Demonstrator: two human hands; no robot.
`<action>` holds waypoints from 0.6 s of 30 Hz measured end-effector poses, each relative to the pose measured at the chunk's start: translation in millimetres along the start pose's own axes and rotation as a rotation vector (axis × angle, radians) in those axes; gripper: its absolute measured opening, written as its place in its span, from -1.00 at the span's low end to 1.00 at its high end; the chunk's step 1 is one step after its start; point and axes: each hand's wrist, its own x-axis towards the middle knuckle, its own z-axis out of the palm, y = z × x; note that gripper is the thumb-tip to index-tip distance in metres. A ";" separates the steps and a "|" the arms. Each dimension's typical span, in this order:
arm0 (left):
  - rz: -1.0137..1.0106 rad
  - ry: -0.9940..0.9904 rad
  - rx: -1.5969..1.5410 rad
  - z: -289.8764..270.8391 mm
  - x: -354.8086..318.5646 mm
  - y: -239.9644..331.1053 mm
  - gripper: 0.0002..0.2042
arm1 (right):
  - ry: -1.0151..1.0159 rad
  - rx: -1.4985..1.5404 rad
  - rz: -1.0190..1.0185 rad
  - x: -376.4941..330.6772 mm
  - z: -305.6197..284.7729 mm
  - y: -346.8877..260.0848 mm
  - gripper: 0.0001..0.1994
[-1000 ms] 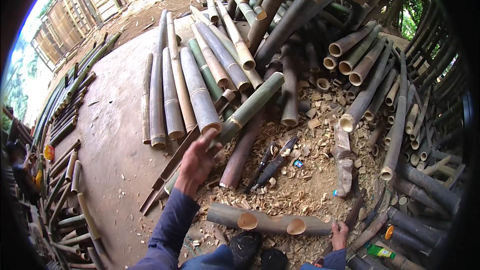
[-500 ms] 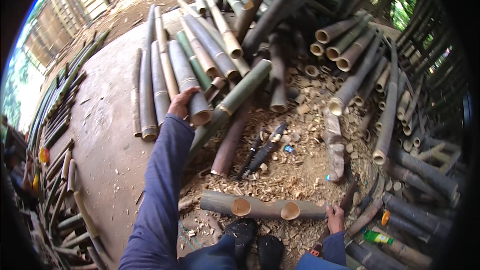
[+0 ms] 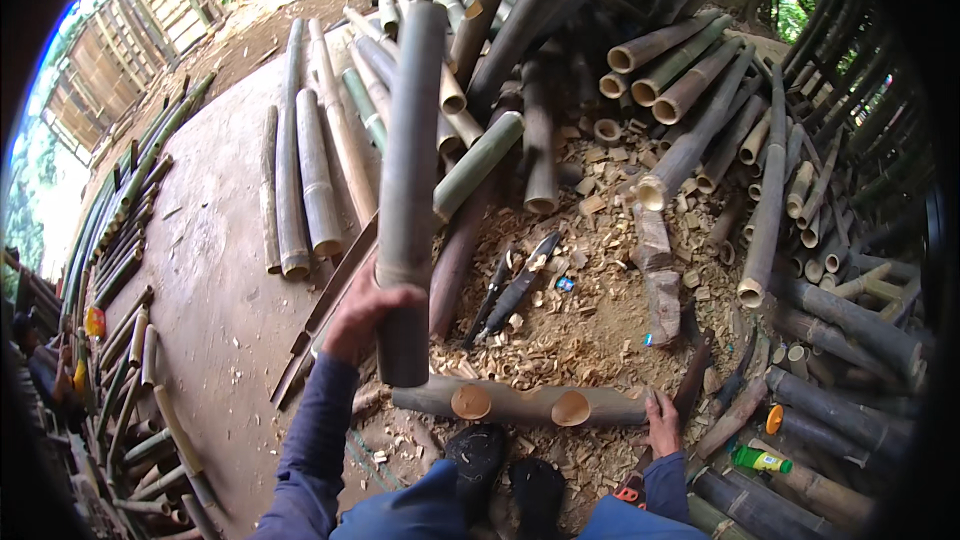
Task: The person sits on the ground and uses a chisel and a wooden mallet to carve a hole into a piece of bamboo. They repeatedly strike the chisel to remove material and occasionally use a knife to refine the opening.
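Held bamboo tube (image 3: 410,150): grey-green, a pale node ring just above the grip, the section below it darker. It is raised in front of the person, nearly upright, its top tilted slightly right. The left hand (image 3: 368,308) has its fingers (image 3: 402,297) clamped around the lower part. Notched bamboo tube (image 3: 520,402): brown-grey, lying crosswise before the feet, with two pale oval cuts on its visible side. The right hand (image 3: 662,422) touches its right end; whether those fingers are closed on it cannot be told.

The held tube covers parts of the tubes stacked behind it. Contact between its lower end and the notched tube's left end cannot be judged. The right hand conceals the notched tube's right tip. The dark edges of the view obscure the outer piles.

Wood chips (image 3: 610,310) spread beyond the notched tube, around two dark tools (image 3: 512,288) and a rough wood block (image 3: 657,275). Smooth ground (image 3: 205,270) extends left of the split bamboo channel (image 3: 322,315); piled tubes (image 3: 850,330) bound the right side.
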 end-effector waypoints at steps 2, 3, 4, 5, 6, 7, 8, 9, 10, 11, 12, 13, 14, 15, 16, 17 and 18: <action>-0.045 0.028 0.200 16.7 -19.2 24.7 -0.19 | -0.077 0.111 0.135 -8.3 17.2 -14.9 -0.47; -0.068 0.045 0.298 20.5 -20.9 28.3 -0.18 | -0.059 0.178 0.161 -2.1 16.2 -17.8 -0.51; 0.024 0.053 0.649 5.1 -17.9 12.3 -0.16 | -0.062 0.198 0.165 -2.9 23.8 -26.4 -0.50; 0.057 0.069 0.741 -9.1 -26.6 -5.3 -0.13 | -0.061 0.222 0.175 -12.5 35.3 -27.8 -0.50; 0.062 0.046 0.814 -11.6 -44.9 -10.9 -0.12 | -0.052 0.245 0.187 -27.1 41.5 -15.4 -0.50; 0.070 0.019 0.885 -13.7 -60.9 -12.9 -0.11 | -0.040 0.268 0.199 -42.1 46.8 -4.1 -0.50; 0.057 -0.024 0.871 -17.3 -66.7 -11.7 -0.09 | -0.062 0.288 0.177 -45.0 50.2 -9.5 -0.50; 0.089 -0.094 0.923 -9.3 -68.8 -1.6 -0.08 | -0.068 0.303 0.169 -44.1 47.4 -11.3 -0.52; 0.097 -0.125 0.955 -11.6 -69.8 -5.9 -0.07 | -0.066 0.267 0.156 -37.5 46.6 -7.4 -0.53; 0.107 -0.161 0.979 -12.0 -73.5 -20.6 -0.06 | -0.057 0.227 0.145 -34.4 45.8 4.6 -0.54; 0.071 -0.214 0.935 -0.5 -72.9 -18.4 -0.04 | -0.046 0.285 0.157 -33.9 44.2 9.5 -0.54; 0.124 -0.239 0.945 4.3 -66.3 -12.6 -0.02 | -0.038 0.358 0.150 -27.7 45.4 1.7 -0.55; 0.144 -0.263 0.985 9.8 -61.2 -7.8 -0.03 | -0.018 0.328 0.144 -28.0 42.5 -4.2 -0.53; 0.169 -0.288 1.018 14.5 -55.6 -4.8 -0.04 | -0.010 0.270 0.114 -23.9 38.3 4.3 -0.45; 0.205 -0.345 1.059 18.6 -54.5 -11.3 -0.06 | 0.000 0.280 0.118 -24.5 37.1 14.4 -0.45; 0.242 -0.399 1.098 22.6 -53.1 -18.7 -0.07 | 0.007 0.288 0.122 -24.0 36.5 24.1 -0.46; 0.267 -0.444 1.143 21.4 -52.6 -21.3 -0.08 | 0.058 0.289 0.136 -25.8 41.9 20.0 -0.52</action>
